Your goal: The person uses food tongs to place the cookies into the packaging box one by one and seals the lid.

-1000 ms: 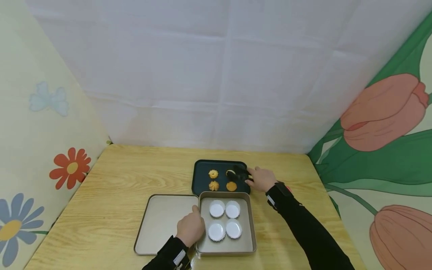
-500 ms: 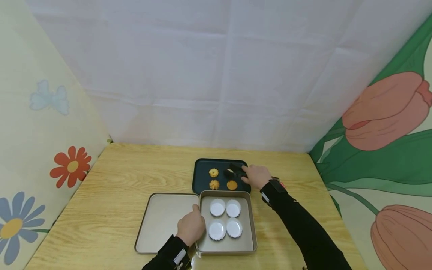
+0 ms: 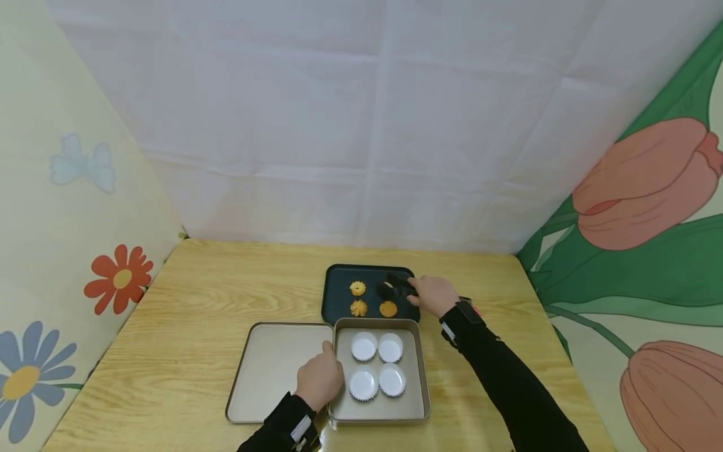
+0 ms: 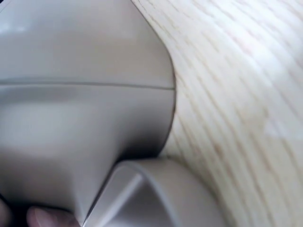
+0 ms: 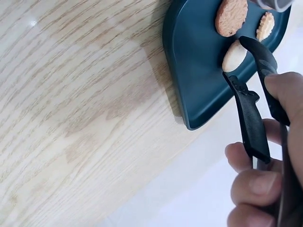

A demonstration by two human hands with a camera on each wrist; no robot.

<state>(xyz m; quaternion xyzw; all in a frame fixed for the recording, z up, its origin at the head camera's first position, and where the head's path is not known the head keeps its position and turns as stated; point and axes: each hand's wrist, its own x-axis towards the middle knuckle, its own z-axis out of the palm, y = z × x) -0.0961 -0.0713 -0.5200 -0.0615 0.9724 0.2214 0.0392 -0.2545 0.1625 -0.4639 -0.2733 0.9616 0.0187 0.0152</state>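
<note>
In the head view my right hand [image 3: 435, 295] reaches over the dark blue-green tray [image 3: 333, 301], holding black tongs [image 3: 400, 287]. Seen from the right wrist, the tips of the tongs stand on either side of a pale oval cookie [image 5: 235, 56]; whether it is off the tray I cannot tell. A round brown cookie [image 5: 231, 18] lies beside it. My left hand [image 3: 319, 378] grips the left wall of a square metal tin [image 3: 415, 411], its fingers partly hidden. Inside the tin sit several white paper cups [image 3: 363, 384]. Fingertips [image 4: 45, 216] show low in the left wrist view.
A flat metal lid [image 3: 265, 383] lies to the left of the tin, against its side. Two ridged cookies [image 3: 358, 289] are on the left half of the tray. The wooden table [image 3: 186, 339] meets a white cloth [image 3: 361, 125] behind and printed cloths at both sides.
My right hand has shifted slightly left with the tongs, whose tips have drawn together about the pale cookie. The left hand and the tin keep their places.
</note>
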